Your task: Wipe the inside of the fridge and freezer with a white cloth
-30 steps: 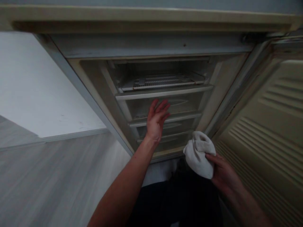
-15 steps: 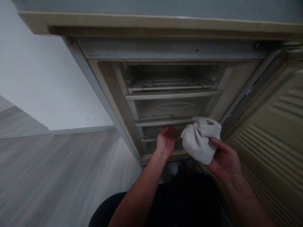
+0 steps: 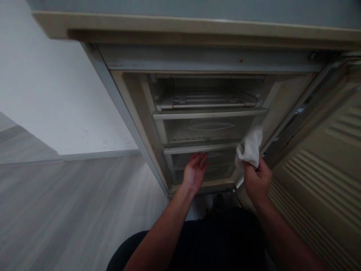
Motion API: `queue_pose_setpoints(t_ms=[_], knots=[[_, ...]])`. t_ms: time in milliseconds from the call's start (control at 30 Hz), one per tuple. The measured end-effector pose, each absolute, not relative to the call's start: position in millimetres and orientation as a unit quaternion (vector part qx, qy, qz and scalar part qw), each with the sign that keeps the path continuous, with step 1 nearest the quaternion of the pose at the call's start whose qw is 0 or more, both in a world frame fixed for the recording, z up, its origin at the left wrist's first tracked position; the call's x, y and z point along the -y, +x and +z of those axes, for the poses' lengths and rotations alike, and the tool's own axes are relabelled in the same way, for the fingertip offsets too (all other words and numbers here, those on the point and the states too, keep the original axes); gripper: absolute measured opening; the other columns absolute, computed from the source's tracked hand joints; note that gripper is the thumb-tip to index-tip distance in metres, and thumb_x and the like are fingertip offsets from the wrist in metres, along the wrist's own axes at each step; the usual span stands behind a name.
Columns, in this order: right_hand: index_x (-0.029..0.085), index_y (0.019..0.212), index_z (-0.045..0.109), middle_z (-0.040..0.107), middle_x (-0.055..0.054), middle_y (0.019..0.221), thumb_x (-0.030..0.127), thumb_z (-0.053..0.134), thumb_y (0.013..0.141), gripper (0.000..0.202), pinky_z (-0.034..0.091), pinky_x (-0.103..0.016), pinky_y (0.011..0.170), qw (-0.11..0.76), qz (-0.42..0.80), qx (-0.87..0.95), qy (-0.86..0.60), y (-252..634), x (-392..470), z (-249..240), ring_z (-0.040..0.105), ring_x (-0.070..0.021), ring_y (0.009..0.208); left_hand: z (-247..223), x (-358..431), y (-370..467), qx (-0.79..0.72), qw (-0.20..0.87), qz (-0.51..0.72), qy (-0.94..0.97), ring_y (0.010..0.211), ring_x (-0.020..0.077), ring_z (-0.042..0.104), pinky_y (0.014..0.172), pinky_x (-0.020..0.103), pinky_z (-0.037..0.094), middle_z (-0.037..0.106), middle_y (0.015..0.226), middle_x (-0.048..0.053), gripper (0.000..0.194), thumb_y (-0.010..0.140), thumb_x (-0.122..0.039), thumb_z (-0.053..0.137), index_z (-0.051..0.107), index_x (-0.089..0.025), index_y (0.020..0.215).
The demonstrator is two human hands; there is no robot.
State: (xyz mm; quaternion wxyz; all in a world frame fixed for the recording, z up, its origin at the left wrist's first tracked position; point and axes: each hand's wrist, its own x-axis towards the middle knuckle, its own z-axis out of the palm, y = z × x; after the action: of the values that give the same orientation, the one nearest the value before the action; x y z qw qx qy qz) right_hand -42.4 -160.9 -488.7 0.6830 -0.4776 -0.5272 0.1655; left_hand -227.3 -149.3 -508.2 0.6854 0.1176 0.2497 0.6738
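Note:
My right hand (image 3: 257, 177) grips a crumpled white cloth (image 3: 251, 147), which sits near the right inner wall of an open freezer compartment (image 3: 282, 94). The cloth is slightly blurred. Palm up with fingers apart and holding nothing, my left hand (image 3: 195, 171) is in front of the lower drawers. Behind it is a lower clear-fronted drawer (image 3: 177, 160); above that is another drawer (image 3: 210, 128) with an oval outline on its front. A wire shelf (image 3: 211, 99) spans the top of the compartment.
The ribbed freezer door (image 3: 324, 177) stands swung out on the right. A pale worktop edge (image 3: 180, 28) overhangs the compartment. On the left are a white wall panel (image 3: 79, 98) and a grey wood-look floor (image 3: 93, 207). My dark-clothed legs (image 3: 214, 244) are below.
My right hand has moved forward and the cloth now hangs nearer the freezer's right wall, more bunched. My left hand's fingers are more spread. The view has shifted slightly.

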Motion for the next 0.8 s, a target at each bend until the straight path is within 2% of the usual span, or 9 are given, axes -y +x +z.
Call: queue_pose_setpoints(t_ms=[100, 233, 300, 400, 533, 600, 667, 733, 800], knots=[[0.022, 0.108, 0.076, 0.071, -0.003, 0.120, 0.021, 0.059, 0.085, 0.029, 0.048, -0.034, 0.098, 0.548, 0.141, 0.713, -0.414, -37, 157, -448, 0.064, -0.0226, 0.114, -510, 170, -220, -0.249, 0.687, 0.671, 0.127, 0.124, 0.0274, 0.060, 0.097, 0.041, 0.048, 0.069, 0.113, 0.003, 0.016, 0.080, -0.019, 0.068, 0.065, -0.021, 0.095], [0.023, 0.103, 0.076, 0.074, 0.000, 0.104, 0.018, 0.052, 0.086, 0.030, 0.050, -0.026, 0.081, 0.216, 0.250, 0.874, -0.356, -49, 140, -398, 0.068, -0.0188, 0.095, -515, 208, -214, -0.257, 0.679, 0.666, 0.170, 0.131, 0.0269, 0.054, 0.096, 0.038, 0.049, 0.064, 0.130, 0.005, 0.024, 0.086, -0.023, 0.065, 0.064, -0.023, 0.109], [0.021, 0.100, 0.076, 0.075, -0.001, 0.096, 0.019, 0.050, 0.087, 0.029, 0.049, -0.025, 0.077, 0.096, 0.273, 0.893, -0.346, -64, 128, -384, 0.068, -0.0181, 0.087, -517, 227, -212, -0.258, 0.676, 0.666, 0.180, 0.133, 0.0271, 0.052, 0.097, 0.038, 0.048, 0.061, 0.135, 0.005, 0.025, 0.088, -0.024, 0.062, 0.063, -0.024, 0.113], [0.017, 0.097, 0.075, 0.076, -0.003, 0.094, 0.018, 0.048, 0.087, 0.029, 0.050, -0.025, 0.076, -0.011, 0.291, 0.905, -0.310, -95, 107, -382, 0.068, -0.0184, 0.085, -519, 249, -208, -0.265, 0.680, 0.659, 0.184, 0.136, 0.0287, 0.050, 0.100, 0.040, 0.046, 0.057, 0.138, 0.006, 0.028, 0.091, -0.025, 0.058, 0.061, -0.024, 0.119], [0.018, 0.109, 0.075, 0.075, -0.004, 0.115, 0.012, 0.051, 0.083, 0.036, 0.052, -0.029, 0.092, -0.059, 0.295, 0.930, -0.212, -137, 80, -408, 0.068, -0.0210, 0.104, -526, 271, -202, -0.277, 0.673, 0.665, 0.168, 0.132, 0.0286, 0.052, 0.100, 0.042, 0.046, 0.055, 0.140, 0.007, 0.033, 0.089, -0.027, 0.057, 0.058, -0.025, 0.122], [0.017, 0.121, 0.071, 0.066, -0.008, 0.134, 0.007, 0.051, 0.082, 0.045, 0.047, -0.033, 0.105, -0.071, 0.258, 0.944, -0.191, -154, 73, -428, 0.061, -0.0248, 0.122, -532, 278, -200, -0.283, 0.670, 0.667, 0.160, 0.130, 0.0287, 0.052, 0.099, 0.043, 0.047, 0.054, 0.139, 0.007, 0.035, 0.087, -0.029, 0.059, 0.057, -0.025, 0.122], [0.015, 0.134, 0.064, 0.053, -0.013, 0.150, 0.008, 0.053, 0.083, 0.053, 0.040, -0.040, 0.114, -0.120, 0.217, 0.953, -0.174, -167, 71, -449, 0.048, -0.0299, 0.139, -538, 283, -198, -0.284, 0.670, 0.667, 0.157, 0.128, 0.0295, 0.053, 0.097, 0.043, 0.048, 0.055, 0.137, 0.008, 0.038, 0.083, -0.032, 0.065, 0.058, -0.025, 0.119], [0.019, 0.145, 0.054, 0.035, -0.015, 0.161, 0.019, 0.062, 0.085, 0.061, 0.033, -0.049, 0.119, -0.207, 0.207, 0.943, -0.156, -174, 75, -469, 0.030, -0.0366, 0.150, -543, 285, -197, -0.284, 0.671, 0.668, 0.150, 0.128, 0.0303, 0.053, 0.096, 0.043, 0.049, 0.055, 0.135, 0.009, 0.042, 0.079, -0.034, 0.070, 0.058, -0.025, 0.118], [0.029, 0.153, 0.043, 0.015, -0.011, 0.169, 0.038, 0.069, 0.084, 0.074, 0.023, -0.060, 0.121, -0.281, 0.223, 0.920, -0.157, -178, 78, -486, 0.011, -0.0413, 0.154, -546, 286, -196, -0.278, 0.671, 0.672, 0.143, 0.127, 0.0308, 0.053, 0.095, 0.043, 0.049, 0.056, 0.133, 0.009, 0.046, 0.075, -0.037, 0.073, 0.058, -0.025, 0.117]])
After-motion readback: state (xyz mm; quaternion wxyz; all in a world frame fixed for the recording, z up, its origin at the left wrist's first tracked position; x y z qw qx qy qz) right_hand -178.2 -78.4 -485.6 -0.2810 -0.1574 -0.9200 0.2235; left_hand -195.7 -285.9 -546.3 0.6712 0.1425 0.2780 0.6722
